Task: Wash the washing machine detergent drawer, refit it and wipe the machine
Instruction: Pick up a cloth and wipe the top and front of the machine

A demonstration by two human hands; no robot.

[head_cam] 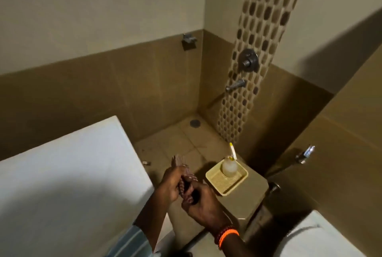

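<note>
Fingers of both the left hand (169, 184) and right hand (201, 198) are clenched round a twisted, brownish patterned cloth (186, 176), held just right of the white washing machine top (72, 174). No drawer visible. Wring hard, away from the lid, over the floor.
</note>
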